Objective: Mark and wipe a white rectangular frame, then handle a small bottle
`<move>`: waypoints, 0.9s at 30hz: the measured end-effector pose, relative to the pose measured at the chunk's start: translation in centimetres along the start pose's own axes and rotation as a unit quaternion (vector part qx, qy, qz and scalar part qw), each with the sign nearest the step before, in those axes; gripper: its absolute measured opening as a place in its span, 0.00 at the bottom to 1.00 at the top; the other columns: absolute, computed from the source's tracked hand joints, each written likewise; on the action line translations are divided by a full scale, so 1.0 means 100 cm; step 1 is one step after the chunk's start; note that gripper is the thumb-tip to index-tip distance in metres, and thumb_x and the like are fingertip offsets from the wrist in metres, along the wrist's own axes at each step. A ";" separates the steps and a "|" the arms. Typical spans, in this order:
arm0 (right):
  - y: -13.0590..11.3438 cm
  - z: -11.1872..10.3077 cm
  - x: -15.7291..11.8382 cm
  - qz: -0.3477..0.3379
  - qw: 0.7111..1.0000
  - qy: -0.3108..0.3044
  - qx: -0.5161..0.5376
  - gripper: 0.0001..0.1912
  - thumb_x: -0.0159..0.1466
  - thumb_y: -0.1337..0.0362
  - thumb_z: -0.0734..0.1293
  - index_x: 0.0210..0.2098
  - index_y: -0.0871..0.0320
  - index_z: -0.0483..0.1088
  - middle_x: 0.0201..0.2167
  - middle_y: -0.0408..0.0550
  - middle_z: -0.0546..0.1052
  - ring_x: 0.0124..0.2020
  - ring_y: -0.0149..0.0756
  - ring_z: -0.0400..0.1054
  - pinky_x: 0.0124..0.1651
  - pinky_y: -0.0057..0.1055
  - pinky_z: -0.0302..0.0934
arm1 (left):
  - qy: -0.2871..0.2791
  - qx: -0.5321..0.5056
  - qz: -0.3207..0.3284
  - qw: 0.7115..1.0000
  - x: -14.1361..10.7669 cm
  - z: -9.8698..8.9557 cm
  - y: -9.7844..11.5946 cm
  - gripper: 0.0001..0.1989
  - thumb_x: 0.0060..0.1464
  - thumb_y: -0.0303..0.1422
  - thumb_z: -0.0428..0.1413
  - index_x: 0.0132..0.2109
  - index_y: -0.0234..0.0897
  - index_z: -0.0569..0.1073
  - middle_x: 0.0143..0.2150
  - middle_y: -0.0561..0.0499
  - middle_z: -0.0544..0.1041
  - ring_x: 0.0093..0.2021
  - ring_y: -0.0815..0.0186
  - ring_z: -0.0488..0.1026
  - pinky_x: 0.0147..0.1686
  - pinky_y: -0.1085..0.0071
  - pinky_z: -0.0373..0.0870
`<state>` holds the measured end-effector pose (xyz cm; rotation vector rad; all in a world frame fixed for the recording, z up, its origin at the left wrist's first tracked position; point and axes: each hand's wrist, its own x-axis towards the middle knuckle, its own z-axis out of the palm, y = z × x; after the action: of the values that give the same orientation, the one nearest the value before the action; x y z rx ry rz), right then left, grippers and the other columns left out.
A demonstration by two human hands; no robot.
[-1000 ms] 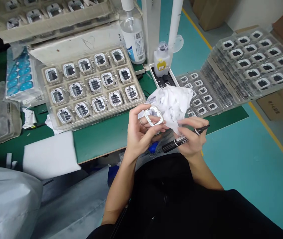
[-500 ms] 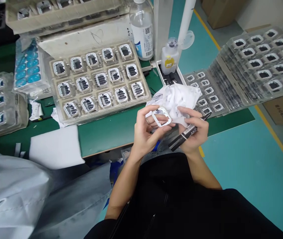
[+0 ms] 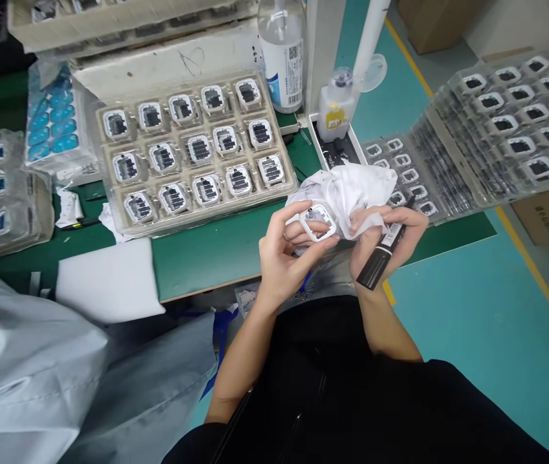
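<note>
And here we are at the bench [image 3: 197, 261], the white frame [image 3: 330, 232] up in the air near its front edge, tilted towards the wearer and right beside the bunched white cloth [image 3: 346, 187]. The left hand [image 3: 279, 264] has it in a narrow pinch, thumb at the lower rim, index fingertip up top, other fingers behind the opening. Over to the right hand [image 3: 367, 248], and that's a double load: fingers folded round a black marker pen [image 3: 375, 265], fingertips gathering the cloth! Now, the frame looks light and fairly stiff to me, plastic I'd guess, with a smooth rim that could slip if the fingers are damp. It's thin, too, so a hard squeeze across the middle might flex it; best hold is on 2 opposite outer edges, clear of the small detail inside. The cloth looks soft and limp, so it gives wherever it's pinched, and a loose fold could snag a corner. The pen seems rigid and easy to grip round the barrel, but its end sticks out. Behind them, a tray [image 3: 219, 209] shows 15 similar pieces in 3 rows, each in its own pocket.
</note>
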<state>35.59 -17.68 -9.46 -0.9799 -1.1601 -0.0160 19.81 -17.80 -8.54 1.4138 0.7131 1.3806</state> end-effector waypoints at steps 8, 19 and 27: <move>0.000 -0.001 -0.001 0.003 1.000 -0.022 -0.001 0.07 0.85 0.52 0.67 0.53 0.43 0.66 0.35 0.39 0.66 0.26 0.38 0.71 0.29 0.40 0.68 | 0.021 0.001 -0.009 1.000 0.000 -0.001 -0.004 0.32 0.68 0.44 0.79 0.69 0.47 0.74 0.50 0.52 0.93 0.47 0.60 0.96 0.50 0.70 0.94; -0.013 -0.018 0.004 0.003 0.987 -0.093 -0.129 0.07 0.78 0.55 0.79 0.49 0.45 0.79 0.37 0.44 0.79 0.31 0.43 0.72 0.37 0.46 0.74 | 0.005 0.027 0.013 1.000 0.001 -0.004 -0.006 0.27 0.72 0.40 0.76 0.70 0.47 0.76 0.52 0.51 0.93 0.49 0.62 0.96 0.52 0.73 0.92; -0.013 -0.018 0.007 0.023 0.988 -0.150 -0.030 0.08 0.74 0.62 0.82 0.49 0.45 0.84 0.35 0.36 0.81 0.26 0.32 0.69 0.28 0.33 0.66 | -0.015 0.168 0.068 0.983 -0.001 -0.005 -0.005 0.21 0.81 0.41 0.67 0.72 0.43 0.75 0.56 0.46 0.93 0.53 0.60 0.95 0.56 0.69 0.94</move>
<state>36.64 -19.30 -8.24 -1.0874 -1.4188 0.1394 19.45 -17.58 -9.11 1.7717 0.8723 1.3852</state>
